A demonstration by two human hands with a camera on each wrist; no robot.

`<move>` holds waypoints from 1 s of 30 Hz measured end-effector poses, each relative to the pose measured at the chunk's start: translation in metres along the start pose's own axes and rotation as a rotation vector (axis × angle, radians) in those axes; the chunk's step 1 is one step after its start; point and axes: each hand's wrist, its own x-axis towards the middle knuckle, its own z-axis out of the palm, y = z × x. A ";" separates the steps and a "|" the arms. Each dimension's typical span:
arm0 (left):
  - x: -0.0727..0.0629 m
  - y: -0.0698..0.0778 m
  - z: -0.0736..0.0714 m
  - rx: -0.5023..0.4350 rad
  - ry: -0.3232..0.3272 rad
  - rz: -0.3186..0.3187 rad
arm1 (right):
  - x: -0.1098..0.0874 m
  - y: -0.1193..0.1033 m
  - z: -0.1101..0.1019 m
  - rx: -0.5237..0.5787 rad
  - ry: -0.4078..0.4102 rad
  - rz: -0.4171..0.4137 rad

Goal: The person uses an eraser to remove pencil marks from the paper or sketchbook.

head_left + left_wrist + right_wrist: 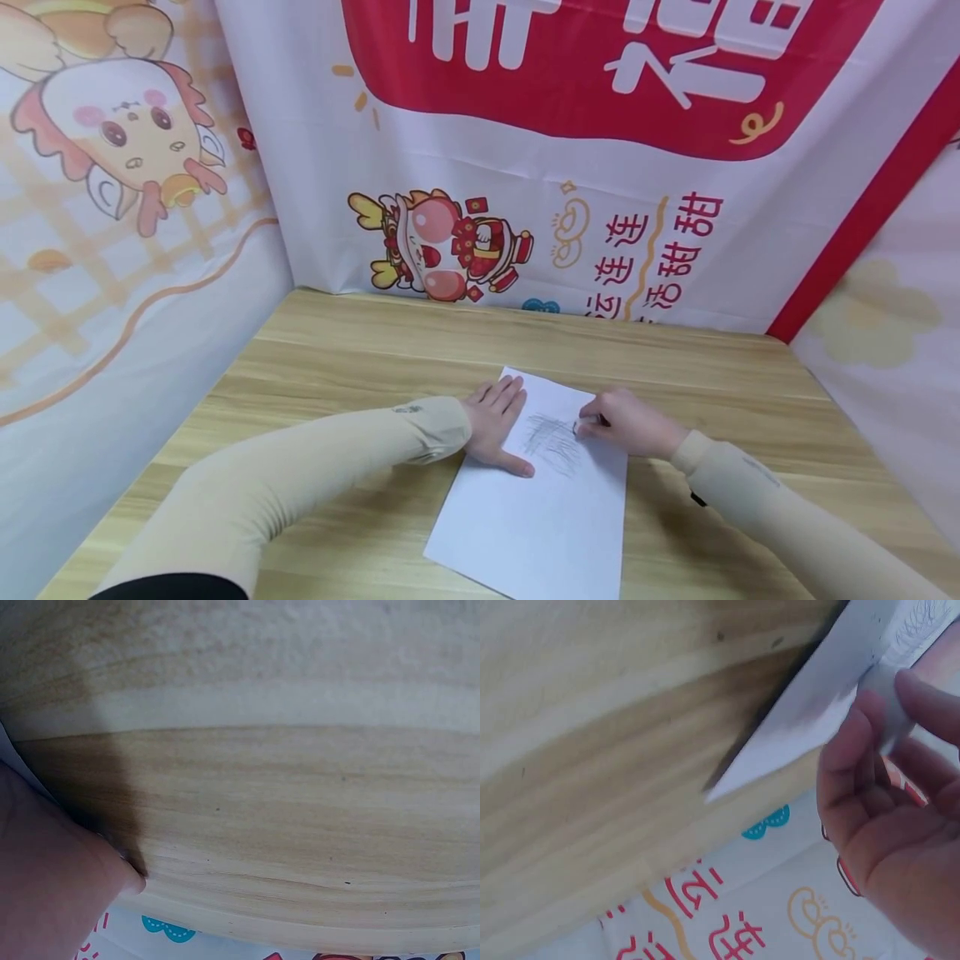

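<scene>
A white sheet of paper (536,529) lies on the wooden table, with a patch of grey pencil scribble (553,443) on its upper half. Spread flat, my left hand (495,423) presses on the paper's left side, thumb beside the scribble. My right hand (630,423) pinches a small whitish eraser (889,709) between thumb and fingers, at the right edge of the scribble. In the left wrist view only part of the left hand (56,877) shows, by the paper's edge. Fingers partly cover the eraser in the head view.
The wooden table (360,342) extends around the sheet on all sides. Behind it hangs a white and red printed cloth (480,150), and a patterned cloth (150,275) hangs at the left. A small black item (698,499) shows at the right sleeve.
</scene>
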 end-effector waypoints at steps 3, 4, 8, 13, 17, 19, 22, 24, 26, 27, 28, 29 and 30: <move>-0.003 0.001 -0.004 0.006 -0.010 -0.003 | -0.002 0.000 0.001 -0.016 -0.004 -0.064; -0.004 0.001 -0.007 0.010 -0.017 -0.003 | -0.002 -0.001 0.001 -0.018 -0.005 -0.082; -0.009 0.003 -0.013 0.015 -0.033 0.001 | -0.003 -0.002 0.001 -0.025 0.011 -0.131; -0.013 0.005 -0.017 0.007 -0.028 0.006 | -0.005 -0.004 0.001 -0.054 0.030 -0.137; -0.013 0.005 -0.017 -0.005 -0.025 0.007 | -0.005 -0.007 0.000 -0.051 0.002 -0.161; -0.010 0.003 -0.013 -0.007 -0.027 0.006 | -0.004 -0.008 0.001 -0.064 0.005 -0.150; -0.006 0.000 -0.006 -0.011 -0.027 -0.001 | -0.001 -0.008 0.003 -0.099 0.032 -0.099; -0.001 -0.002 0.002 -0.024 -0.017 0.000 | 0.000 -0.008 0.003 -0.118 0.036 -0.068; 0.001 -0.002 0.004 -0.034 -0.005 -0.002 | -0.002 -0.009 0.003 -0.115 0.011 -0.075; 0.002 -0.002 0.005 -0.036 0.003 -0.001 | -0.004 -0.011 0.002 -0.111 -0.008 -0.092; 0.002 -0.002 0.005 -0.035 0.006 0.000 | -0.007 -0.013 0.001 -0.107 -0.033 -0.109; 0.002 -0.001 0.005 -0.035 0.007 0.002 | -0.010 -0.016 0.000 -0.100 -0.058 -0.128; 0.002 -0.001 0.005 -0.033 0.007 0.003 | -0.013 -0.018 -0.002 -0.087 -0.083 -0.148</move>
